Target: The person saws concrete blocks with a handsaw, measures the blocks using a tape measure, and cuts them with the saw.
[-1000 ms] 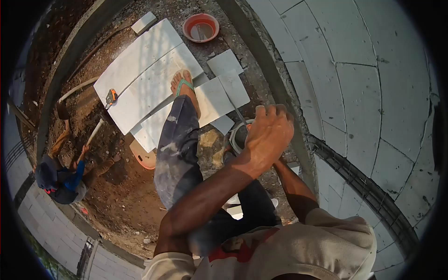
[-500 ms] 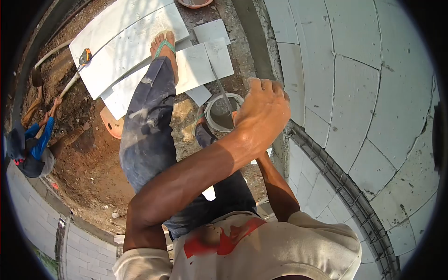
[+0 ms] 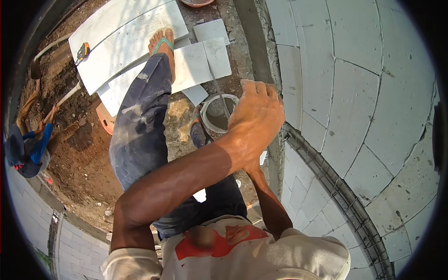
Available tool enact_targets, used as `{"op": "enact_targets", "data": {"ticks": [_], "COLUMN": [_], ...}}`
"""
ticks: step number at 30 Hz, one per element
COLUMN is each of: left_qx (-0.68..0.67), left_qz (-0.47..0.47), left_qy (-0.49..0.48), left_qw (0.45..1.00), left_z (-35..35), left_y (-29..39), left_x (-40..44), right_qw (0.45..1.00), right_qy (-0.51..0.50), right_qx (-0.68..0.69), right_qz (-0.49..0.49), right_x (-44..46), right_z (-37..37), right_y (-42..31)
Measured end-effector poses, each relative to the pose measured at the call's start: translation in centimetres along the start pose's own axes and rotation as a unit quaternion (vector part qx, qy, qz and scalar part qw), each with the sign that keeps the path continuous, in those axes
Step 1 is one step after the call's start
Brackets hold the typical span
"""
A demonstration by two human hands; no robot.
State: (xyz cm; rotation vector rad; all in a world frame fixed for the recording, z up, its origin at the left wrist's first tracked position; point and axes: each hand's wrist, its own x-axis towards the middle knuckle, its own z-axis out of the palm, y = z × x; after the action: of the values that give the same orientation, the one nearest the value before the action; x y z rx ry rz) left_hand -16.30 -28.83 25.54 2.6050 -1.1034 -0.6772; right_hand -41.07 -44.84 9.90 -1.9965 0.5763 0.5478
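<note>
My left hand [image 3: 259, 107] is closed, its knuckles up and fingers curled over; what it grips is hidden. My right forearm [image 3: 268, 196] reaches up beneath it, and my right hand is hidden behind the left hand and wrist. A long thin saw blade [image 3: 217, 88] runs from beneath my left hand to the slit between two pale block pieces [image 3: 191, 67] [image 3: 218, 58]. My sandalled foot [image 3: 163, 44] rests on the large white blocks [image 3: 123, 49]. An orange and black tape measure [image 3: 83, 51] lies on their left edge.
Below the blade stands a round bucket [image 3: 218, 112] of grey matter. A reddish basin [image 3: 198, 2] is at the top edge. At left, a co-worker [image 3: 32, 149] holds a long pale handle [image 3: 65, 99] over the soil. A pale block wall [image 3: 350, 93] rises at right.
The view has shifted, so the blocks and foot sit higher and further left than a second ago. My left hand remains curled above the right forearm; the orange part beside it is now hidden.
</note>
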Motion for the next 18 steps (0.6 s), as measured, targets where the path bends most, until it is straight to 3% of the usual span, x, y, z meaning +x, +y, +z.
{"op": "enact_targets", "data": {"ticks": [3,5,7,9,10,12,13,14,16,18], "left_qx": [-0.018,0.047,-0.070,-0.010,0.011,0.040,0.061,0.059,0.061,-0.019], "left_qz": [0.001,-0.039,-0.034,0.000,0.010,0.017,0.008,0.006,0.001,0.011], "left_qy": [-0.017,0.017,0.013,-0.019,0.007,0.062,0.069,0.083,0.097,0.119], "left_qw": [1.000,0.998,0.997,1.000,1.000,0.997,0.996,0.995,0.993,0.993], "left_z": [2.0,3.8,5.9,7.3,3.9,3.7,2.9,1.9,2.2,4.5], "left_y": [-0.3,0.6,0.6,0.7,0.6,0.6,0.3,0.2,-0.1,0.1], "left_x": [-0.1,-0.5,-0.1,0.5,-0.5,-0.3,-0.3,-0.1,0.4,1.2], "right_qw": [0.999,0.998,0.996,0.996,0.996,0.999,0.999,0.998,0.996,0.999], "right_qy": [-0.039,-0.054,-0.068,-0.074,-0.073,0.021,0.043,0.041,-0.004,-0.018], "right_qx": [-0.034,-0.045,-0.059,-0.046,-0.033,0.039,0.005,0.011,0.093,0.046], "right_qz": [0.011,-0.001,-0.023,-0.036,-0.031,-0.009,-0.032,-0.051,0.013,-0.012], "right_x": [8.4,10.8,9.8,5.4,2.4,-6.6,-9.1,-7.5,-3.2,4.8], "right_z": [3.4,4.8,4.7,3.4,2.2,-0.8,-1.8,-1.1,0.2,3.3], "right_y": [-1.1,-2.5,-2.3,-1.3,-0.4,-0.6,-0.1,1.1,3.8,1.3]}}
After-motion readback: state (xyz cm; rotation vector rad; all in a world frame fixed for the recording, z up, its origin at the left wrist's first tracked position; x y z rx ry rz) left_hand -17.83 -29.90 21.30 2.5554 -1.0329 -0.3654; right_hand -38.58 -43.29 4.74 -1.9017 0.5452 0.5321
